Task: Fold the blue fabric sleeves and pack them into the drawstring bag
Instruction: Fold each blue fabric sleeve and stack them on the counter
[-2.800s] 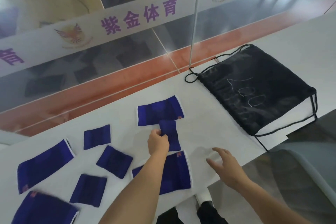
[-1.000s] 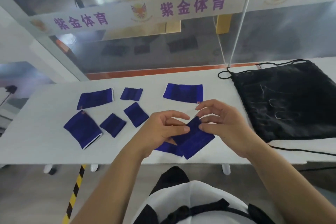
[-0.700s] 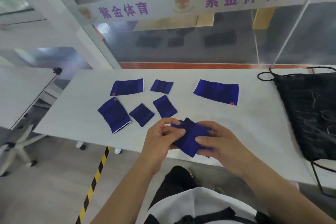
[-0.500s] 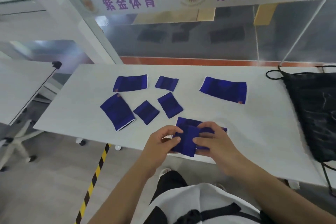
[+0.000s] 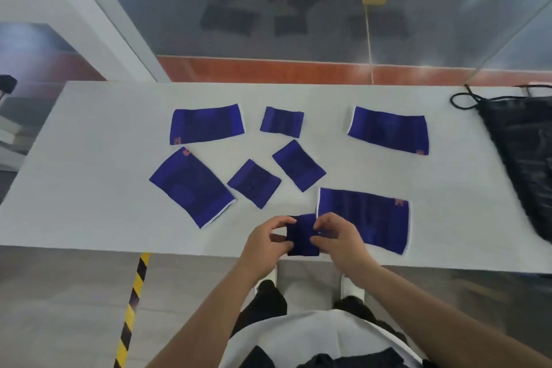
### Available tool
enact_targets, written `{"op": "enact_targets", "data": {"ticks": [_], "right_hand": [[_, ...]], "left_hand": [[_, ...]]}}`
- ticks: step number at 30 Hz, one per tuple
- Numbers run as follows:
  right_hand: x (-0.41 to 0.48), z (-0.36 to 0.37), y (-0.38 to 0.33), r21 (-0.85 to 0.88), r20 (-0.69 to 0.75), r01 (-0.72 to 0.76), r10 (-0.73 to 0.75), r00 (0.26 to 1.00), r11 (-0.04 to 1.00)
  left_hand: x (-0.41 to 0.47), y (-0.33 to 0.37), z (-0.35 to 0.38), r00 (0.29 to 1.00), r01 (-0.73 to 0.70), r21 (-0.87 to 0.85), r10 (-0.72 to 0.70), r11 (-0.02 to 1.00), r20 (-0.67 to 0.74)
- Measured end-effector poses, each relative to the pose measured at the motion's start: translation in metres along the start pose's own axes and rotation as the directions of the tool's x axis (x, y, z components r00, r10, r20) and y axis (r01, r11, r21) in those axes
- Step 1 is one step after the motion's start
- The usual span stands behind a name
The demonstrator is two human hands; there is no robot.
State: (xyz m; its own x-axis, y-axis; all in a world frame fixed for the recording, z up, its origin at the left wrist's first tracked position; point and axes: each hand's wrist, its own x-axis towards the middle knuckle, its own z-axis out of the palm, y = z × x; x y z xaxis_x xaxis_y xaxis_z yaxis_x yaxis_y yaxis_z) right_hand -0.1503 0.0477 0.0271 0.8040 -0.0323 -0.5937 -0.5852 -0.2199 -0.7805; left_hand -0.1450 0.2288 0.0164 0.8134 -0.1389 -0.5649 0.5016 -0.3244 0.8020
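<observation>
1. The small sleeve [image 5: 301,234] was folded and sat between the two hands, at the near edge of the table [image 5: 89,203].
2. The left hand [image 5: 263,245] pinched its left side with curled fingers and thumb.
3. The right hand [image 5: 340,243] pinched its right side the same way.
4. A big sleeve [image 5: 370,218] lay flat just beside the right hand, between the hands and the black bag [image 5: 525,158].
5. The bag lay flat at the far right, well apart from the hands.
6. Farther back lay three more big sleeves [image 5: 206,124] and three little sleeves [image 5: 254,182], all flat.
</observation>
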Motion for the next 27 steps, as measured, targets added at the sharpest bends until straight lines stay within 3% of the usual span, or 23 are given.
{"op": "enact_targets", "data": {"ticks": [6,10,12,15,17,19,23,27], "right_hand": [[0.024,0.055,0.015,-0.296,-0.14,-0.023,-0.019,0.99,0.955],[0.022,0.069,0.017,-0.454,-0.105,0.006,-0.06,0.993,0.891],[0.019,0.071,0.022,-0.571,-0.074,0.069,-0.134,0.988,0.818],[0.015,0.07,0.029,-0.756,0.001,0.185,-0.282,0.96,0.627],[0.018,0.066,0.036,-0.873,0.094,0.26,-0.38,0.92,0.413],[0.021,0.06,0.042,-0.922,0.146,0.27,-0.398,0.906,0.276],[0.024,0.052,0.044,-0.939,0.184,0.272,-0.364,0.913,0.208],[0.024,0.051,0.04,-0.931,0.192,0.269,-0.298,0.935,0.245]], "left_hand": [[0.031,-0.036,-0.02,0.987,-0.162,0.293,0.162,0.942,0.024],[0.035,-0.048,-0.026,0.963,-0.269,0.419,0.253,0.867,0.095],[0.036,-0.056,-0.031,0.933,-0.348,0.541,0.34,0.766,0.119],[0.04,-0.069,-0.036,0.833,-0.484,0.744,0.504,0.46,0.229],[0.044,-0.078,-0.039,0.798,-0.509,0.808,0.515,0.297,0.314],[0.047,-0.086,-0.042,0.794,-0.51,0.834,0.487,0.211,0.363],[0.051,-0.091,-0.048,0.795,-0.514,0.847,0.444,0.132,0.413],[0.048,-0.083,-0.05,0.83,-0.499,0.855,0.36,0.139,0.425]]}}
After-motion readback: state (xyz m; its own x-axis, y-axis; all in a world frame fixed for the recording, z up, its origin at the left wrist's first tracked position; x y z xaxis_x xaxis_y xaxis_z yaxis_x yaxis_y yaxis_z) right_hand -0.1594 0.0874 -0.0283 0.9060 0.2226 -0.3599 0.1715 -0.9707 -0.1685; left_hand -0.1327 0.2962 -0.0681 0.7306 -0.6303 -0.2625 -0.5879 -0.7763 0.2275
